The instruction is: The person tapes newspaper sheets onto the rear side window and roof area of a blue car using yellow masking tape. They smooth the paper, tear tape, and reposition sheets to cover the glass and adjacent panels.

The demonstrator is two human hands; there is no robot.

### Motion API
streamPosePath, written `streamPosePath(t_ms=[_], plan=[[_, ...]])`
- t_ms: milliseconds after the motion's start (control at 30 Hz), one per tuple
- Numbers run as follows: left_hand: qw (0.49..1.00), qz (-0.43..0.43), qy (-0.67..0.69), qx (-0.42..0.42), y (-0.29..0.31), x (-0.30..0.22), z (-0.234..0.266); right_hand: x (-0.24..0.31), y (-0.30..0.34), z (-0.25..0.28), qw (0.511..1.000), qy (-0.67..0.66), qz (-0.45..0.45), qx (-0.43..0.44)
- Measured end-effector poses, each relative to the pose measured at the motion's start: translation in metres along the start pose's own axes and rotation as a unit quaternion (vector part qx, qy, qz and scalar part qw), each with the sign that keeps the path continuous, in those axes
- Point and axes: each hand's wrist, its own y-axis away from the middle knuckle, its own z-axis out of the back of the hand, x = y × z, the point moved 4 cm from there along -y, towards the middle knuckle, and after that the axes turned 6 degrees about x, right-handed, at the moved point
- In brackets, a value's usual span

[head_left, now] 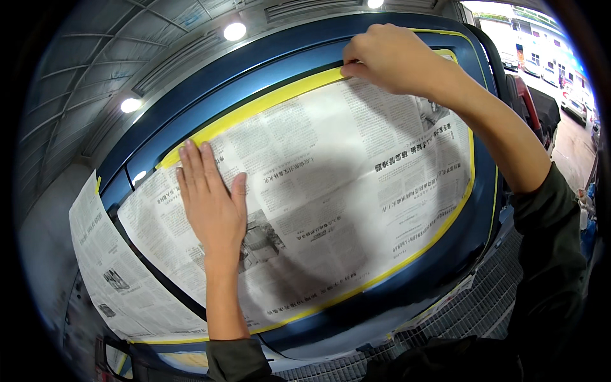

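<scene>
The yellow tape (pixel 273 99) runs from near left to far right, along the far edge of the newspaper (pixel 318 191). The right hand (pixel 391 57) has bent fingers pinching its right end; the left hand (pixel 213 204) lies flat, fingers straight, tips at its left part.

Ceiling lamps (pixel 235 31) lit white; pale glare on blue vehicle body (pixel 286 44) above upper edge of newspaper (pixel 324 191). Soft shadow across newspaper's middle. Street (pixel 568 149) washed out by daylight. Fisheye bends straight lines; rim black.
</scene>
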Motion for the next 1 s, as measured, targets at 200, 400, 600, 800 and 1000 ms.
streamPosePath(t_ms=[200, 400, 600, 800, 1000], plan=[[0.996, -0.076, 0.031, 0.018, -0.015, -0.029, -0.004, 0.015, -0.004, 0.003, 0.999, 0.032, -0.004, -0.007], [0.982, -0.168, 0.067, 0.049, -0.038, -0.069, -0.005, 0.01, -0.001, 0.004, 0.999, 0.045, 0.024, -0.014], [0.985, -0.158, 0.025, 0.069, -0.04, -0.068, -0.005, -0.042, 0.03, 0.013, 0.983, -0.108, 0.147, -0.017], [0.981, -0.181, 0.005, 0.064, -0.041, -0.065, -0.004, -0.116, 0.053, 0.012, 0.994, -0.003, 0.093, -0.049], [0.977, -0.199, 0.011, 0.076, -0.046, -0.08, -0.005, -0.109, 0.048, -0.019, 0.998, 0.046, 0.032, -0.041]])
